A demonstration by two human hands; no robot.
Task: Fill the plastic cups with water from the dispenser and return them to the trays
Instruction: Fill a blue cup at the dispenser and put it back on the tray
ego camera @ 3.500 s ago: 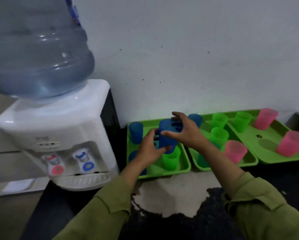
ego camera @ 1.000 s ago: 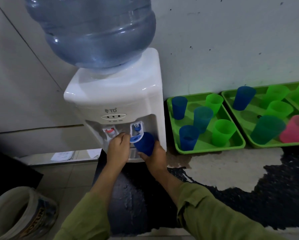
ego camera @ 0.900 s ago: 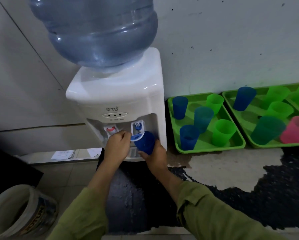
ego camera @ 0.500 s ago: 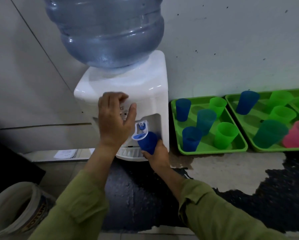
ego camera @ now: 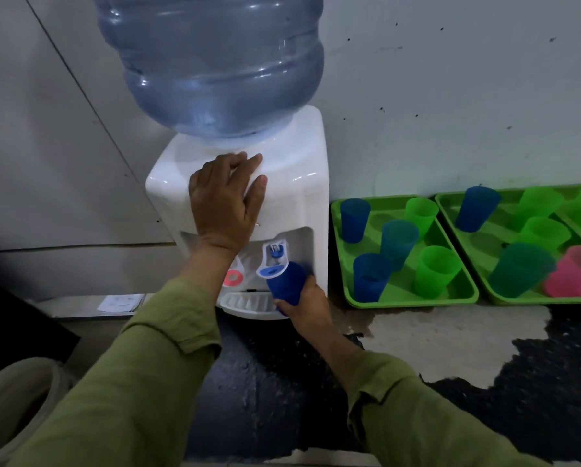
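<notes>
The dispenser (ego camera: 299, 183) is standing left of the trays (ego camera: 403, 299), a bottle (ego camera: 215, 62) sitting on it, cups (ego camera: 435, 269) standing in them; perhaps a bucket (ego camera: 13, 399) is sitting lower left.

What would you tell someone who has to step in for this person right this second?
Left hand: open, flat on top of the dispenser, holding nothing.
Right hand: fingers curled round a blue cup, tilted, its mouth at the blue tap.
Near tray holds five cups; second tray holds more, partly out of frame.
Done: cup is at the tap; whether water flows, cannot tell.
Left: fill it, return it to a tray, repeat for the others; which are already full is unclear.
</notes>
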